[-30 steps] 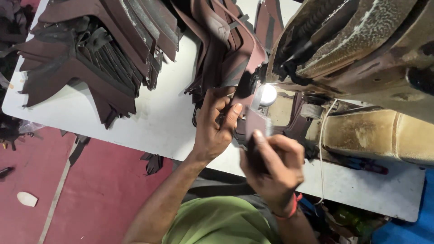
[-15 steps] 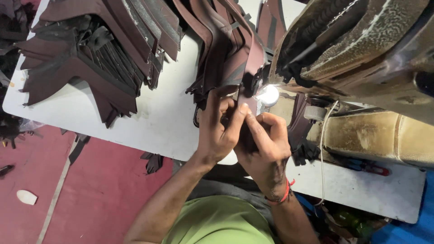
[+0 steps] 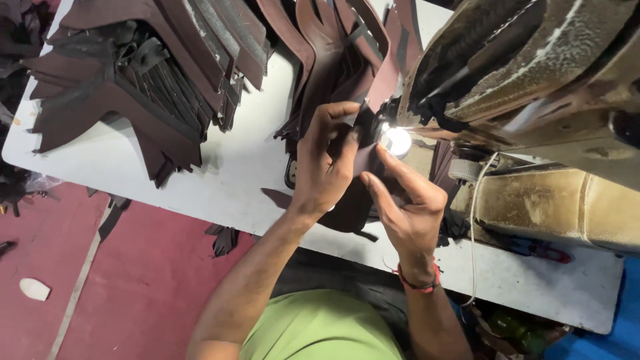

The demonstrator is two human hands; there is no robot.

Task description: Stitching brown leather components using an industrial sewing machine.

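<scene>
Left hand is up at the machine, fingers curled and pinching a dark brown leather piece right by the small bright lamp. Right hand comes in from the other side, forefinger stretched along the lower edge of that same piece and thumb tucked beneath, so both hands are gripping it together. The piece sits just in front of the lamp, under the head of the worn, grimy sewing machine (the needle itself is lost in the glare and cannot be made out). A red cord bracelet circles the right wrist.

Only one view here, looking down from the head. On the white table a big fan-shaped stack of cut brown leather parts lies well to the left, and a second bundle of brown pieces rises just above the hands. Scraps lie on the red floor below the table edge, and the green shirt fills the bottom.
</scene>
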